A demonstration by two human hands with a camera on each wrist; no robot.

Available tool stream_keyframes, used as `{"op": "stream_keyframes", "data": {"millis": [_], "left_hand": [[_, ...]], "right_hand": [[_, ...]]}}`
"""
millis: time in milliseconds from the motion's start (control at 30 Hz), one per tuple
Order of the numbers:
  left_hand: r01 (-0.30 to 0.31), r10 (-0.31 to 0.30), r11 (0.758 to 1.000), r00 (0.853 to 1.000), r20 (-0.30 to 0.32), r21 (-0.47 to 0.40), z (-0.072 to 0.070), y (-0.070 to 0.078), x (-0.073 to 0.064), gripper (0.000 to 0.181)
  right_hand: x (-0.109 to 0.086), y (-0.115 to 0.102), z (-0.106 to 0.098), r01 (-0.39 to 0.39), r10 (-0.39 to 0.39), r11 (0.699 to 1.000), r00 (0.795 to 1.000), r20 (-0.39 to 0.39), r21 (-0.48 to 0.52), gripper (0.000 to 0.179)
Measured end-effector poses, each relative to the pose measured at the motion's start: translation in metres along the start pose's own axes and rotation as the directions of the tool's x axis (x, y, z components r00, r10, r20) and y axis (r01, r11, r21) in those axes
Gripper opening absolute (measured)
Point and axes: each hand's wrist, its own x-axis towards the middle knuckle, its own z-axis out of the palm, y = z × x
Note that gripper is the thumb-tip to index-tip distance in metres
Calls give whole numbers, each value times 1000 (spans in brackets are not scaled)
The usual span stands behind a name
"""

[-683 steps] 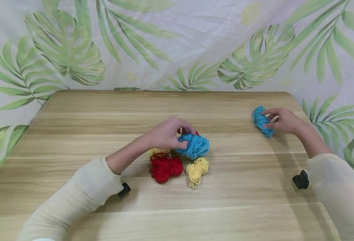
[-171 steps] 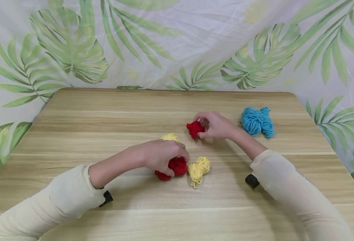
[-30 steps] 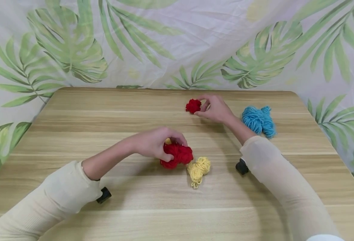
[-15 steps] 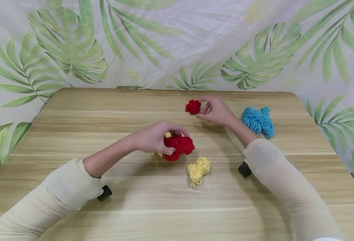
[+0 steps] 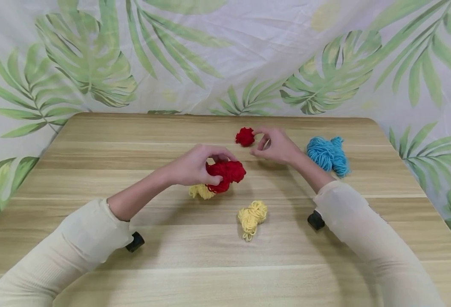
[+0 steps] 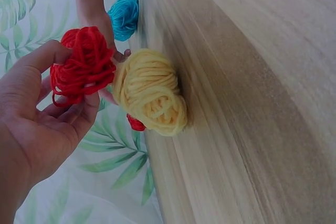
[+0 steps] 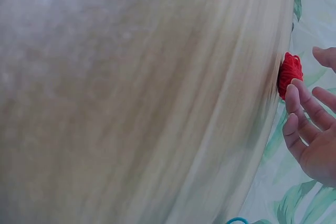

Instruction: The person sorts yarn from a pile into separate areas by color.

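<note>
My left hand [image 5: 195,166] has the bigger red yarn skein [image 5: 232,171] pinched between thumb and fingers, up off the desk [image 5: 195,256]. I'd go easy on the squeeze, since loose loops probably snag or slip. My right hand [image 5: 277,147] is loosely curved, holding nothing, just beside the small red yarn ball [image 5: 244,137]. Soft, stringy stuff; the nearest yellow skein [image 5: 253,218] is lumpy, hourglass-ish.

You hold a lumpy red yarn bundle [image 5: 231,172] raised, one loop loose; beyond it lies a smaller red clump [image 5: 244,137].
</note>
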Motion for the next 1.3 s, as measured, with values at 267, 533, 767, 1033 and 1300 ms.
{"op": "stream_keyframes", "data": {"millis": [267, 533, 767, 1033, 1300], "left_hand": [[-4, 3, 1000, 999, -44, -19, -2, -2, 2, 43], [25, -29, 999, 996, -83, -40, -5, -2, 4, 42], [55, -59, 998, 992, -110, -41, -10, -3, 8, 43], [88, -98, 994, 984, -151, -71, -16, -8, 12, 44], [148, -158, 987, 968, -194, -66, -19, -18, 15, 45]], "right_hand": [[-5, -2, 1, 3, -3, 1000, 1000, 5, -14, 58], [-10, 1, 1, 6, -6, 1000, 1000, 15, -27, 57], [-14, 1, 2, 14, -13, 999, 999, 31, -32, 57], [-18, -2, 2, 41, -40, 999, 998, 39, -19, 52], [-21, -3, 3, 30, -29, 999, 999, 46, -23, 53]]}}
